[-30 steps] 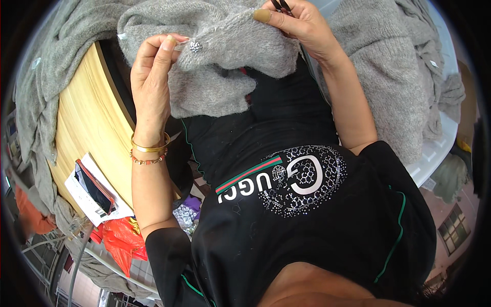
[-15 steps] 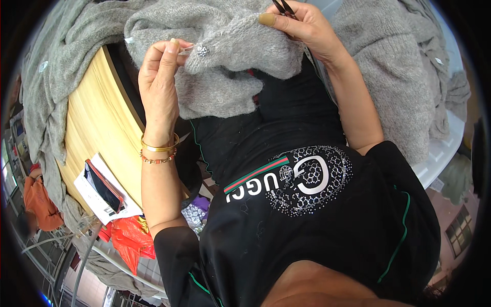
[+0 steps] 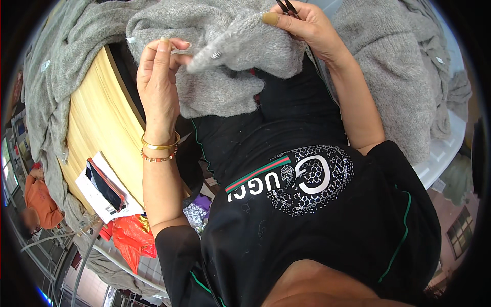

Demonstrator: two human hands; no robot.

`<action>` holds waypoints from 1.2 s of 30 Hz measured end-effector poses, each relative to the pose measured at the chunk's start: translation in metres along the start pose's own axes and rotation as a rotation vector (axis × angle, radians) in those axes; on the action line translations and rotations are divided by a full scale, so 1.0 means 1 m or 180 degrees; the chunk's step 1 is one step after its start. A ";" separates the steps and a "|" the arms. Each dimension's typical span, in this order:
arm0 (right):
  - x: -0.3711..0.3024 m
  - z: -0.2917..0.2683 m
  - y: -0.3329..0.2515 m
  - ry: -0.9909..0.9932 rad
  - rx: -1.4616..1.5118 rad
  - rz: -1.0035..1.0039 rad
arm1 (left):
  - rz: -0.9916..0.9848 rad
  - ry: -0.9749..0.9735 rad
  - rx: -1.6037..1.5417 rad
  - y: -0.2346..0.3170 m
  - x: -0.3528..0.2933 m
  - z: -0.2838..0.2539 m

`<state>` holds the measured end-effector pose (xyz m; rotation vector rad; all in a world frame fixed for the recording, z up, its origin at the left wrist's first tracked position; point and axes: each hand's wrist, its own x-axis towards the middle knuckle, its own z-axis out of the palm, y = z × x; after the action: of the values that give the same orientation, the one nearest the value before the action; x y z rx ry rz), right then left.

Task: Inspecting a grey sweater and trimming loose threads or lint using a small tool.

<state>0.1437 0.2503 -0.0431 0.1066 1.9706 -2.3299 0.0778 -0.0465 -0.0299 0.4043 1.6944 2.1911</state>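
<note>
A fuzzy grey knit garment [image 3: 250,46] is bunched over my lap, with a small shiny ornament, perhaps a button, [image 3: 215,55] near its lifted left edge. My left hand [image 3: 161,66] is at that edge, its index finger stretched past the thumb and a blurred finger against the knit. No object shows between its fingertips. At the garment's upper right, my right hand [image 3: 309,30] pinches the knit under its thumb. Dark pointed snips [image 3: 287,7] stick up from the same hand; their handle is hidden in the palm.
More grey knits [image 3: 388,66] lie on a pale plastic surface [image 3: 434,163] at right. Others drape over a wooden tabletop [image 3: 97,117] at left, where a phone [image 3: 105,184] rests on white paper. A red plastic bag [image 3: 130,238] is below. Another person in orange [image 3: 43,202] is at far left.
My left fingers have loosened from a pinch beside the ornament and shifted slightly left. The garment's edge has swung and blurred, turning the ornament. My right hand has barely moved.
</note>
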 end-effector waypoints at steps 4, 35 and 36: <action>0.000 0.001 0.000 0.0115 0.0241 -0.0065 | -0.0311 -0.0218 0.0063 0.005 0.000 0.002; 0.005 -0.006 0.011 -0.0036 0.0349 -0.0347 | -0.0820 -0.0467 0.1141 -0.007 0.004 0.037; 0.005 -0.007 0.011 -0.0048 0.0326 -0.0344 | -0.0886 -0.0516 0.1111 -0.007 0.004 0.034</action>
<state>0.1405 0.2552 -0.0560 -0.0112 1.8953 -2.4907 0.0890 -0.0129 -0.0284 0.3925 1.9133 1.6274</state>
